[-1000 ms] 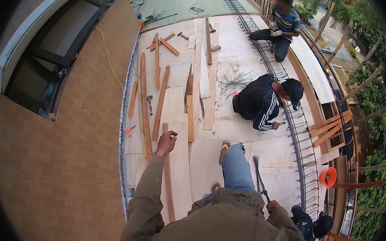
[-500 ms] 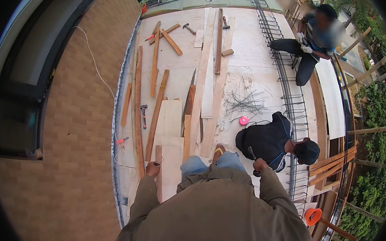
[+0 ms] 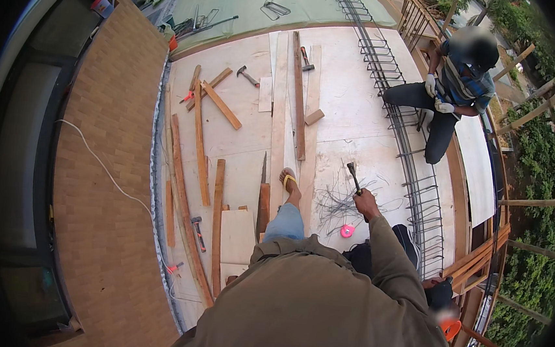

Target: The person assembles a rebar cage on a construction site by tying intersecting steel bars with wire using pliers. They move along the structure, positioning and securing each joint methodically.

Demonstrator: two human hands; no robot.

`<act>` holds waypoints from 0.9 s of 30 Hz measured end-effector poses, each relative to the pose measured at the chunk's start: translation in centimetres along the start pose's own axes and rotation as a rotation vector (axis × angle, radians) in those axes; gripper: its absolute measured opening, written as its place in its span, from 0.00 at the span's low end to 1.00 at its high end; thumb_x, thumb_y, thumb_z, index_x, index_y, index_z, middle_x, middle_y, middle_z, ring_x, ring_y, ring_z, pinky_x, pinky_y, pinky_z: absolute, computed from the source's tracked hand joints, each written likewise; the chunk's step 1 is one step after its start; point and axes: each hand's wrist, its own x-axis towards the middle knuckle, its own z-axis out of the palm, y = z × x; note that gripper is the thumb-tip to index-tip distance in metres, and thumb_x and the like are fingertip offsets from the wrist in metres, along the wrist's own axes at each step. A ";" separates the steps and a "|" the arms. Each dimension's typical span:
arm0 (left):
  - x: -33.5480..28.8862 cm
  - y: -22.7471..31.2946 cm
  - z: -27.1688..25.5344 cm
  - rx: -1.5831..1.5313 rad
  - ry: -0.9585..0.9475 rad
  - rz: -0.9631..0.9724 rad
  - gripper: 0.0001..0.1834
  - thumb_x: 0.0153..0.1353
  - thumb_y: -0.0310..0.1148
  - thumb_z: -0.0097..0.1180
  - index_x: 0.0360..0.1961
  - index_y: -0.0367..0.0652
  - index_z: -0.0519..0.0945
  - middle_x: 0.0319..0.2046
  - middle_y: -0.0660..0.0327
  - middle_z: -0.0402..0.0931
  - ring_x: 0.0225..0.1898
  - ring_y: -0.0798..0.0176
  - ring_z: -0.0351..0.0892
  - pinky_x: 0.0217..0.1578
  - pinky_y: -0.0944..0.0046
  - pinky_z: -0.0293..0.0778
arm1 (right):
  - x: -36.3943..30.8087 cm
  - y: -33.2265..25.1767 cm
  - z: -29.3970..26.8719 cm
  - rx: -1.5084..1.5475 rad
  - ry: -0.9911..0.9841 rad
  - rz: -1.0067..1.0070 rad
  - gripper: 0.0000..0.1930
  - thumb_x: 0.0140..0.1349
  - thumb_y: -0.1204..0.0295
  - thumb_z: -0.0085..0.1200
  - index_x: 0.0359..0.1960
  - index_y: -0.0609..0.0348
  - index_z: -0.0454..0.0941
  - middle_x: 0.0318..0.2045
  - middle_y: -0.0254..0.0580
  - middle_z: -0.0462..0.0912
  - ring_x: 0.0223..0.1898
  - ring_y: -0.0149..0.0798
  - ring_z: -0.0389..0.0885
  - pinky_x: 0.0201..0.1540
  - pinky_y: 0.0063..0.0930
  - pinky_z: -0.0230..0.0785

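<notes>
My right hand (image 3: 367, 205) is wrapped round the handle of a hammer (image 3: 353, 175), held out ahead over a bundle of thin tie wires (image 3: 333, 207). A pink tape measure (image 3: 347, 230) lies just below that hand. My left forearm is hidden by my body; a small brown patch by the plywood pieces (image 3: 237, 232) may be my left hand, its fingers not readable. My sandalled foot (image 3: 287, 178) stands on the boards. A handsaw (image 3: 264, 205) and a long timber strip (image 3: 217, 221) lie to the left.
A co-worker crouches low at my right, mostly hidden; another with white gloves (image 3: 444, 107) squats beyond the rebar cage (image 3: 406, 131). More hammers (image 3: 248, 76) and timber offcuts (image 3: 221, 104) lie about. Left is a tiled surface (image 3: 104, 179) with a white cord (image 3: 105, 165).
I have moved forward, one foot now ahead. My right hand has swung the hammer forward over the wires. My left hand has dropped back toward my body, mostly out of sight.
</notes>
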 end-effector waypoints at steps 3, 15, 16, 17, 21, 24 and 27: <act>8.5 15.8 -11.5 -0.005 0.090 0.050 0.16 0.49 0.32 0.64 0.39 0.35 0.86 0.40 0.46 0.86 0.44 0.47 0.87 0.46 0.54 0.81 | 3.9 1.0 1.2 -0.219 -0.174 0.365 0.20 0.60 0.63 0.52 0.39 0.72 0.83 0.40 0.64 0.86 0.42 0.58 0.86 0.48 0.46 0.78; 8.0 87.0 -39.8 -0.030 0.310 1.136 0.07 0.61 0.25 0.60 0.40 0.37 0.83 0.33 0.50 0.85 0.35 0.54 0.86 0.40 0.58 0.78 | 18.4 -1.9 -0.6 -0.144 -0.434 0.571 0.17 0.58 0.63 0.56 0.36 0.67 0.87 0.31 0.53 0.88 0.32 0.44 0.90 0.35 0.39 0.81; 9.0 90.2 -39.6 0.029 0.315 1.181 0.07 0.61 0.25 0.59 0.40 0.36 0.83 0.34 0.48 0.84 0.37 0.50 0.85 0.40 0.55 0.78 | 21.2 -1.9 -0.4 -0.103 -0.430 0.586 0.17 0.58 0.63 0.57 0.36 0.67 0.87 0.31 0.52 0.89 0.31 0.44 0.90 0.35 0.38 0.81; 10.6 93.2 -39.5 0.074 0.321 1.195 0.07 0.62 0.25 0.59 0.40 0.36 0.83 0.35 0.46 0.84 0.38 0.48 0.85 0.41 0.54 0.78 | 24.1 -1.8 -0.2 -0.091 -0.409 0.633 0.17 0.57 0.62 0.57 0.36 0.67 0.87 0.31 0.52 0.89 0.31 0.44 0.90 0.35 0.38 0.81; 20.5 102.9 -38.8 0.079 0.312 1.050 0.08 0.63 0.26 0.57 0.42 0.38 0.82 0.36 0.43 0.84 0.41 0.43 0.85 0.43 0.49 0.77 | 41.0 -3.2 -2.9 -0.195 -0.537 0.536 0.21 0.57 0.62 0.57 0.45 0.66 0.86 0.42 0.57 0.88 0.44 0.49 0.89 0.46 0.40 0.80; 26.3 105.9 -38.9 0.041 0.195 0.521 0.10 0.61 0.28 0.60 0.44 0.41 0.82 0.38 0.44 0.85 0.44 0.43 0.86 0.46 0.51 0.79 | 56.0 -8.4 -10.6 -0.235 -0.500 0.487 0.21 0.58 0.64 0.54 0.48 0.65 0.85 0.48 0.59 0.86 0.51 0.50 0.86 0.52 0.41 0.78; 27.3 106.3 -39.4 0.148 0.196 0.181 0.14 0.58 0.25 0.60 0.46 0.39 0.81 0.32 0.47 0.85 0.28 0.52 0.87 0.28 0.54 0.83 | 71.0 -17.2 -21.7 -0.206 -0.464 0.682 0.22 0.61 0.67 0.50 0.54 0.63 0.83 0.53 0.59 0.83 0.57 0.54 0.82 0.58 0.42 0.76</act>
